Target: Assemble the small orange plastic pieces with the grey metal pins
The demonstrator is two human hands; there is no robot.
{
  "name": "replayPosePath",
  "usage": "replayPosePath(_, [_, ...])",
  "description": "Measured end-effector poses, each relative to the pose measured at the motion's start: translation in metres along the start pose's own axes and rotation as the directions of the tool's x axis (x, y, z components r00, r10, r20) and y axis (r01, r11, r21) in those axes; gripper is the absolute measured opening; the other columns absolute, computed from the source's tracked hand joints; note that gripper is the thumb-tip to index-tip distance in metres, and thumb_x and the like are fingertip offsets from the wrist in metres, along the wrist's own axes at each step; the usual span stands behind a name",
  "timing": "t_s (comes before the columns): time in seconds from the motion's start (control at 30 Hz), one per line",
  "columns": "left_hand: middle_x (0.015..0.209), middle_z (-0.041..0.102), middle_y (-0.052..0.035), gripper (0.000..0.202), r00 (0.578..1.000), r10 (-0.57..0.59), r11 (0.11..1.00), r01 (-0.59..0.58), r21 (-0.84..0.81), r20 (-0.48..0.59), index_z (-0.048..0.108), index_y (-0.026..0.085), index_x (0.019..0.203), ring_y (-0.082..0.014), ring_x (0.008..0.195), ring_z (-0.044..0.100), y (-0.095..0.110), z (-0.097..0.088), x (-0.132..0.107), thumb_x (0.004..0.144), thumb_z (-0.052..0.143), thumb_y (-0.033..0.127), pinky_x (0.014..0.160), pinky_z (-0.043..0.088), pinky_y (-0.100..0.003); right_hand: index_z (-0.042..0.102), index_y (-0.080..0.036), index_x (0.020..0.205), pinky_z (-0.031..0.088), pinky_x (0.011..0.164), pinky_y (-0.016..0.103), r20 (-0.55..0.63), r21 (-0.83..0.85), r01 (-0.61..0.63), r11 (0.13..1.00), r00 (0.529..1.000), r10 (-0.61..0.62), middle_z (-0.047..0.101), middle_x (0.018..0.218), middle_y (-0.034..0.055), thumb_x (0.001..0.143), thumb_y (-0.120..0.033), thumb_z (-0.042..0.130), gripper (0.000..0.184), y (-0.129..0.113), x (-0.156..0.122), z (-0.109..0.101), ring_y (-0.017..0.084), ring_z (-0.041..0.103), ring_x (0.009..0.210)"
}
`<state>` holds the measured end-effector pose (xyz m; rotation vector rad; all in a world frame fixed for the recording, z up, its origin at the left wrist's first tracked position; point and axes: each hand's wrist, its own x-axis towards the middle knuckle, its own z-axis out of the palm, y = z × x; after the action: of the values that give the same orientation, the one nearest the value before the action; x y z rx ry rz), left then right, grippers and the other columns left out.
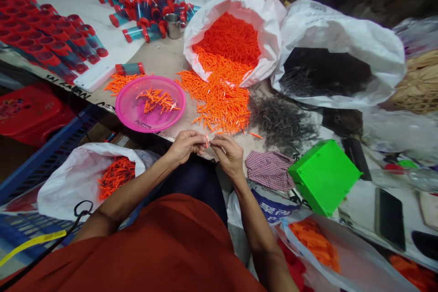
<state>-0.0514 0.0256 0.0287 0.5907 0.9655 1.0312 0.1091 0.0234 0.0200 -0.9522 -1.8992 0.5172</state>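
Observation:
At the table's near edge my left hand (187, 147) pinches a small orange plastic piece (206, 142) that stands upright between its fingertips. My right hand (228, 155) is closed close beside it, thumb and forefinger together by the orange piece; what it grips is too small to make out. Just beyond both hands spreads a heap of loose orange plastic pieces (222, 105), spilling from a white sack (236, 4). To its right lies a pile of thin dark pieces (282, 123). A pink basket (137, 121) to the left holds several orange pieces with dark parts.
A second white sack (342, 27) holds dark pieces. Clear tubes with red caps (48, 58) crowd the back left. A metal cup (173, 27), checked cloth (268, 169), green basket (321, 173) and phone (390, 219) lie about. A lower white bag (68, 187) holds orange pieces.

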Motion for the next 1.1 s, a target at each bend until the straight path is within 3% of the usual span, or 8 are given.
replayPosePath(0.43, [0.054,0.062,-0.0024,0.015,0.999,-0.026,0.999,0.025,0.02,0.02,0.063,0.009,0.065,-0.0072,0.042,0.053,0.0006,-0.0024,0.0013,0.06,0.071,0.021,0.043,0.044,-0.018,0.067,-0.022,0.089,0.053,0.073,0.027,0.022,-0.073,0.071,0.995,0.997,-0.07,0.066,0.089,0.0045,0.084,-0.014,0.054,0.016,0.0014,-0.0002,-0.0008,0.014,0.064,0.082])
replayPosePath(0.83, [0.05,0.061,-0.0041,0.007,0.984,-0.178,0.983,0.179,-0.04,0.03,0.063,0.008,0.059,-0.0078,0.039,0.051,0.0017,-0.0025,0.0044,0.059,0.066,0.014,0.041,0.043,-0.019,0.067,-0.02,0.085,0.052,0.073,0.027,0.108,0.058,0.033,0.998,0.993,-0.039,0.065,0.086,0.0049,0.083,-0.013,0.056,0.013,-0.0027,0.0053,-0.0076,0.013,0.064,0.081])
replayPosePath(1.1, [0.052,0.061,-0.0034,0.01,0.987,-0.149,0.988,0.151,-0.022,0.055,0.062,0.009,0.06,-0.0074,0.04,0.051,0.001,-0.0027,0.0033,0.059,0.069,0.016,0.041,0.042,-0.019,0.067,-0.021,0.086,0.052,0.075,0.027,0.095,0.018,0.04,0.999,0.995,-0.042,0.066,0.087,0.0046,0.083,-0.014,0.056,0.014,0.0004,0.0018,-0.0063,0.014,0.064,0.083])
